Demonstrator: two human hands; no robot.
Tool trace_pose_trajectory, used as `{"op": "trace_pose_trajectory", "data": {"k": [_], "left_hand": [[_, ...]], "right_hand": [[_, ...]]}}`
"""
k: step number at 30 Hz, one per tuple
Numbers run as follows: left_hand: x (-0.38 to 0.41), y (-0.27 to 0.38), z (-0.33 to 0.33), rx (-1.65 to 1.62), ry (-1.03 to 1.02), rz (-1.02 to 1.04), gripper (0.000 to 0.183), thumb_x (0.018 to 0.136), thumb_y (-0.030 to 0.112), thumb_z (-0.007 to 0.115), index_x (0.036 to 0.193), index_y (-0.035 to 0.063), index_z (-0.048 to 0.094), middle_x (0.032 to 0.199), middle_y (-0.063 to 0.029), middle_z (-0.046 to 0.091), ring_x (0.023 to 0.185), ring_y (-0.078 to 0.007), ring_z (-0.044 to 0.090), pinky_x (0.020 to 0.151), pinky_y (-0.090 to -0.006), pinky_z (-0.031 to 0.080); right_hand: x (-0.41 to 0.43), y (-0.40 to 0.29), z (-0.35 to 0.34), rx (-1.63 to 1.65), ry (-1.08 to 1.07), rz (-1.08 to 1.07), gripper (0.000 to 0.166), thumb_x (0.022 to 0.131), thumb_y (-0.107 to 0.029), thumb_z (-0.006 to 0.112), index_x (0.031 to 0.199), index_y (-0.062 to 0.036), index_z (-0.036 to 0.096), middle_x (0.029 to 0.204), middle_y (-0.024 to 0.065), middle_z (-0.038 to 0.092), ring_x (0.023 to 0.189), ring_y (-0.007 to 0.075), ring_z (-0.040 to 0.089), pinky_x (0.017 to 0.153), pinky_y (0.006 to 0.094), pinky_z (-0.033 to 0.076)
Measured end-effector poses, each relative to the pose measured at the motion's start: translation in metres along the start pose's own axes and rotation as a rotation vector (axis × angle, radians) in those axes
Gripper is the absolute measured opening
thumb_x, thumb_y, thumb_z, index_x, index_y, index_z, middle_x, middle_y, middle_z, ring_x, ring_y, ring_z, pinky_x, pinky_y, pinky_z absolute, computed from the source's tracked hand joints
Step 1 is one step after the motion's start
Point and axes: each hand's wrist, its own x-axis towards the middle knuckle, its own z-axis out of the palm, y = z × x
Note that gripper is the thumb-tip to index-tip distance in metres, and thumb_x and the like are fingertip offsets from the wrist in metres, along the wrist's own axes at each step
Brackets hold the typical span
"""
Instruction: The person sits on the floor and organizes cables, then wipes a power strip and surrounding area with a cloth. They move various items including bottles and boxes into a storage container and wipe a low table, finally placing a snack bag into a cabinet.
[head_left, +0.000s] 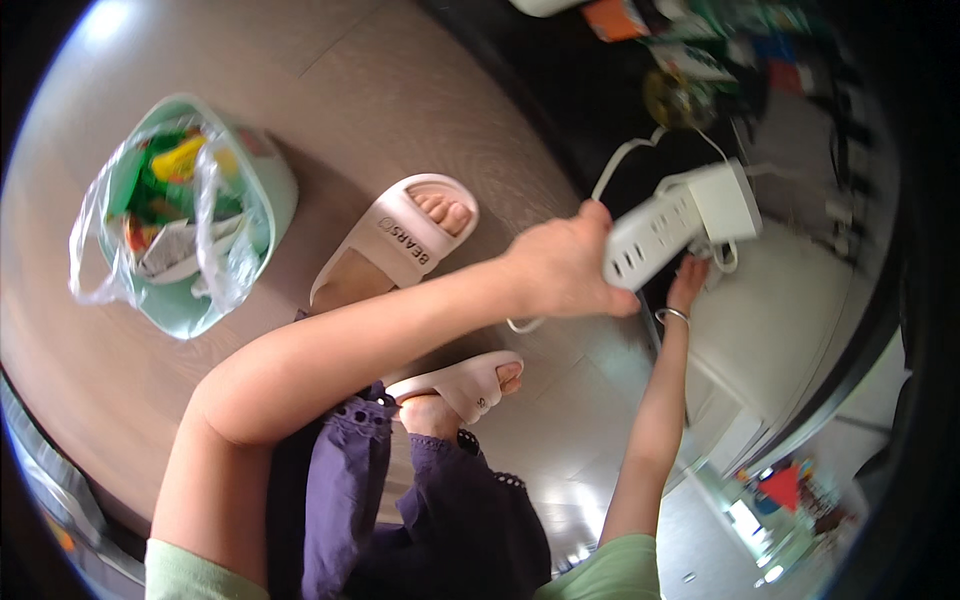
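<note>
A white power strip (649, 238) with sockets and USB ports tilts up to the right, and my left hand (559, 262) grips its near end. At the far end a boxy white power adapter (726, 199) is plugged in. White cord (622, 159) loops behind the strip, and another short loop of cord (726, 259) hangs below the adapter. Just under the strip is my right hand (688, 279), a silver bangle on its wrist. Its fingertips reach a pale, blurred item by the cord; whether they grip it cannot be made out.
A pale green bin (281, 191) lined with a clear bag holds wrappers, on the wood-look floor (360, 112) at left. Both feet wear pale slides (397, 232). A dark surface with blurred packages (694, 64) lies at upper right, above a pale padded surface (772, 322).
</note>
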Motion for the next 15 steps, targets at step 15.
{"op": "trace_pose_trajectory", "data": {"k": [15], "left_hand": [[-0.008,0.005,-0.006,-0.145,-0.131,-0.048,0.059,0.062,0.031,0.064,0.1,-0.0025,0.034,0.071,-0.0208,0.057,0.067,-0.0348,0.057,0.063,-0.0373,0.046]], "right_hand": [[0.063,-0.004,-0.003,0.394,-0.152,0.499,0.05,0.085,-0.029,0.041,0.124,0.0011,0.031,0.131,0.0204,0.024,0.12,0.0286,0.027,0.098,0.0333,0.021]]}}
